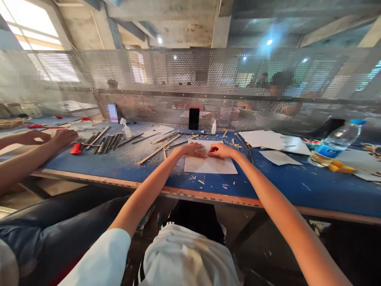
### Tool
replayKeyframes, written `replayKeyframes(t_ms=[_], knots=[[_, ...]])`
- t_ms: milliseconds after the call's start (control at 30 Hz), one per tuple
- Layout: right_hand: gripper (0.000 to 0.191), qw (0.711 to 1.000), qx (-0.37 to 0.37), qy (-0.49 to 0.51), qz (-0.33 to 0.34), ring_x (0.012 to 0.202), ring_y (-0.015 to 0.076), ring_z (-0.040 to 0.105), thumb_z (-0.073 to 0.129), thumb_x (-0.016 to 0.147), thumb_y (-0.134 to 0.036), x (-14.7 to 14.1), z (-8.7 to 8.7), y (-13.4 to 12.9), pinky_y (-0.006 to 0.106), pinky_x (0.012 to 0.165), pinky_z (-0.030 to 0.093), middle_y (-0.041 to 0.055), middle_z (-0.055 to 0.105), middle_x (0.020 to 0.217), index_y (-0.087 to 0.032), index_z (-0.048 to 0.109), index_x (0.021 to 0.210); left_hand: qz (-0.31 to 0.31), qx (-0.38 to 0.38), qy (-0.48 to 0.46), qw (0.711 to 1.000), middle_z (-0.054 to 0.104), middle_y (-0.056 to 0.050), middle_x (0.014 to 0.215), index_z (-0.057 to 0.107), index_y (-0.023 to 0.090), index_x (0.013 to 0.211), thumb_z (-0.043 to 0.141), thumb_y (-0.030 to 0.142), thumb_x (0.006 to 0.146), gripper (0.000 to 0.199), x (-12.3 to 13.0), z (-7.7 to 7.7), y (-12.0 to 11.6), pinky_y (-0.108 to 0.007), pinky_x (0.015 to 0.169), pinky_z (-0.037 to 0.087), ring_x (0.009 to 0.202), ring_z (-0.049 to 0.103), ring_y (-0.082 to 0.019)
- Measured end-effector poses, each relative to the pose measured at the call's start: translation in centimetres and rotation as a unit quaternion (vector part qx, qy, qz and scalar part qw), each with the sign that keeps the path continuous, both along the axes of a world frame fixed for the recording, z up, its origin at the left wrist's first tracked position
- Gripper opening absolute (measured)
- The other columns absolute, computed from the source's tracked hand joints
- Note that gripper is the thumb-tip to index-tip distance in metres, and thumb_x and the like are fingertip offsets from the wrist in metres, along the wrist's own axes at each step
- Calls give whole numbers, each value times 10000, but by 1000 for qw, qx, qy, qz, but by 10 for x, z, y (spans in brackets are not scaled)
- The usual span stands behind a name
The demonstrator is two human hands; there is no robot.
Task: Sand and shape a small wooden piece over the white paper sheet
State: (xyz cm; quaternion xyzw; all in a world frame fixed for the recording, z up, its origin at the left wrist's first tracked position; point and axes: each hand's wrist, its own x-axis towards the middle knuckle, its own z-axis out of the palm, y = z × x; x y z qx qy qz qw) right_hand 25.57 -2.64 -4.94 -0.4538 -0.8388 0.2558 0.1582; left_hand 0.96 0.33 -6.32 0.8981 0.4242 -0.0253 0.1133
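A white paper sheet (212,167) lies on the blue tabletop (178,181) in front of me. Flat on its upper left part rests my left hand (194,149), fingers pointing right. Close to its fingertips, my right hand (219,150) is curled in a pinch over the sheet; whatever is between its fingers is too small to make out. Small pale shavings (201,182) are scattered below the sheet and behind it. Thin wooden sticks (159,149) lie just left of the sheet.
A black phone (194,118) leans against the perforated screen (166,79), near a small white bottle (214,127). Rightward are more papers (262,141) and a water bottle (336,143). At left, a person's hands (61,139) are near a red-handled tool (76,149) and several metal tools (107,143).
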Motion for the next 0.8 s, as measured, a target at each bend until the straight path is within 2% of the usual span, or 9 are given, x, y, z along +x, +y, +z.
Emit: replayKeyframes(t_ms=[167, 467, 700, 800], knots=[[275, 999, 16, 12, -35, 815, 223, 676, 795, 822, -463, -2, -1, -2, 331, 761, 508, 74, 792, 899, -192, 758, 847, 5, -8, -2, 1000, 352, -120, 1772, 356, 261, 1718, 635, 724, 978, 916, -1, -1, 1, -491, 1281, 324, 1624, 293, -383], [324, 1000, 15, 15, -19, 800, 221, 667, 798, 803, -517, 1, -4, 2, 325, 739, 499, 67, 785, 876, -200, 737, 831, 8, -6, 4, 1000, 334, -132, 1779, 349, 224, 1719, 617, 724, 988, 926, 0, 3, -3, -436, 1284, 314, 1623, 292, -360], [385, 1000, -14, 3, -6, 743, 194, 624, 803, 777, -568, 0, -1, 0, 309, 694, 463, 51, 744, 807, -194, 717, 802, -1, 1, 7, 1000, 350, -140, 1771, 347, 254, 1724, 628, 721, 990, 915, 0, 0, 1, -504, 1275, 322, 1612, 314, -393], [392, 1000, -7, 5, -30, 726, 188, 612, 799, 777, -576, -2, 0, -3, 303, 677, 445, 39, 732, 795, -195, 711, 803, -2, 7, 6, 1000, 360, -123, 1770, 342, 283, 1734, 644, 716, 981, 920, 0, -1, 2, -502, 1287, 303, 1612, 319, -394]])
